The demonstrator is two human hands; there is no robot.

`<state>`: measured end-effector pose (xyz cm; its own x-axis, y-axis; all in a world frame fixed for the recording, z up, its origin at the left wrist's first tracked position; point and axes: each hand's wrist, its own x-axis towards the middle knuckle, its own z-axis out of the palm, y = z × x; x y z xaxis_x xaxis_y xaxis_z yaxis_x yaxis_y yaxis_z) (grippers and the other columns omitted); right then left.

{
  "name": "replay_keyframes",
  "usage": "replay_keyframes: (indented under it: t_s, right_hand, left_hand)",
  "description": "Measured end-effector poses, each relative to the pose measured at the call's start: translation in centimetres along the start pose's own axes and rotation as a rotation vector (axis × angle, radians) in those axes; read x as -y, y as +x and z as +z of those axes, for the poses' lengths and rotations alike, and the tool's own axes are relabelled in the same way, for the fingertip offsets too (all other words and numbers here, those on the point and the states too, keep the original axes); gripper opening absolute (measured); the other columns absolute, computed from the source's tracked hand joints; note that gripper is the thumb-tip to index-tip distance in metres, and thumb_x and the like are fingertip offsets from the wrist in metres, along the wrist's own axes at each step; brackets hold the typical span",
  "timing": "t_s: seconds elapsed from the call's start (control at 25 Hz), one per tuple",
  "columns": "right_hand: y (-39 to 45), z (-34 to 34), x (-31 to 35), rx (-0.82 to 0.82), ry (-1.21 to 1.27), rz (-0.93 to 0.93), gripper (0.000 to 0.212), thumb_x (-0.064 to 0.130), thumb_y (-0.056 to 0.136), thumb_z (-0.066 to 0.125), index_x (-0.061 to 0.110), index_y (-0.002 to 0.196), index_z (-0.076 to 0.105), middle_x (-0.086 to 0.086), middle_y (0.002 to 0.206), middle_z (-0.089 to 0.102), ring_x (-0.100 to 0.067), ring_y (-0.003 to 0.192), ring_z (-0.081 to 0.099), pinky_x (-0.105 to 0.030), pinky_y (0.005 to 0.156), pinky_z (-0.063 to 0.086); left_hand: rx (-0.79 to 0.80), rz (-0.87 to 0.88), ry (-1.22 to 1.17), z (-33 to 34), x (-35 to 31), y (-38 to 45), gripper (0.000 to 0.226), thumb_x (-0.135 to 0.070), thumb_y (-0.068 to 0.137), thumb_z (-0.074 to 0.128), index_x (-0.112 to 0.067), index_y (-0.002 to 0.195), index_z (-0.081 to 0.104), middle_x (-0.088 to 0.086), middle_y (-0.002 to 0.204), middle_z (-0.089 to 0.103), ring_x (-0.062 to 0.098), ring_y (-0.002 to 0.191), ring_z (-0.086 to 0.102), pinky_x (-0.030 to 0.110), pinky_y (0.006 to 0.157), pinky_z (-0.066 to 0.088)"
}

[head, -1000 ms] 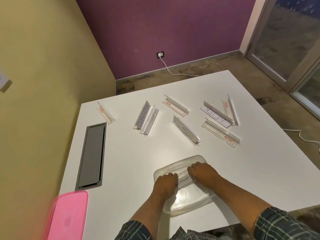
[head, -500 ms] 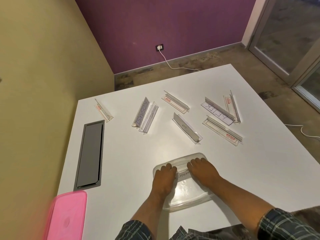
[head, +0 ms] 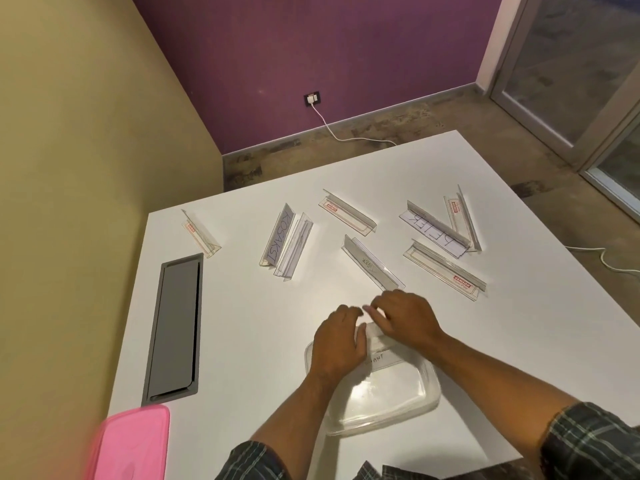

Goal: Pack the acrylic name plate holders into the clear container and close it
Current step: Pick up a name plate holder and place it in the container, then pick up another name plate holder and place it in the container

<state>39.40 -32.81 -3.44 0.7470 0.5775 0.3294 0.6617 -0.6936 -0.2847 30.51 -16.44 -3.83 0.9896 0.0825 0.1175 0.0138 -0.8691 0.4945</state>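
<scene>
Both hands palm-down over far rim of clear rectangular plastic container (head: 398, 393) on white worktop (head: 242, 323). Left hand (head: 341, 341) fingers loosely curled, resting on left end of labelled acrylic name plate holder (head: 379, 356) lying in the container; real grip or not, cannot tell. Right hand (head: 405, 318) fingers bent, blurred, pinching something clear at the far rim. Seven more acrylic holders lie scattered beyond the container, nearest one (head: 372, 265) just past right hand. Pink lid (head: 131, 441) well left of the container.

Glossy clear plastic container (head: 420, 393), matt white table (head: 242, 323)
</scene>
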Motion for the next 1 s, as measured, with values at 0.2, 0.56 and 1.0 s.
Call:
replay_keyframes:
  t_s: [0.2,0.56,1.0]
  right_hand:
    - [6.0,-0.4,-3.0,0.251,0.085,0.512,0.027,0.033,0.098,0.059,0.022,0.119,0.071,0.000,0.115,0.073,-0.022,0.102,0.068,-0.034,0.083,0.055]
    - [8.7,2.7,-6.7,0.587,0.238,0.653,0.016,0.025,0.092,0.063,0.020,0.098,0.077,-0.005,0.096,0.077,-0.025,0.089,0.072,-0.036,0.079,0.059]
    - [9.4,1.3,-5.2,0.254,0.962,0.905,0.023,-0.007,0.085,0.067,0.000,0.106,0.071,-0.002,0.082,0.070,-0.011,0.072,0.064,-0.014,0.061,0.050]
  left_hand:
    - [0.061,-0.302,-0.174,0.5,-1.8,6.8,0.051,-0.026,0.096,0.054,-0.018,0.146,0.046,0.002,0.132,0.059,0.023,0.119,0.060,0.041,0.097,0.051]
    - [0.532,-0.382,-0.410,5.3,-1.1,12.8,0.050,-0.010,0.094,0.046,-0.011,0.143,0.050,0.011,0.146,0.056,0.028,0.133,0.053,0.023,0.104,0.036]
    - [0.271,-0.610,-0.862,3.6,-0.2,13.3,0.044,-0.029,0.097,0.065,-0.024,0.139,0.050,0.000,0.133,0.065,0.024,0.120,0.062,0.041,0.099,0.054]
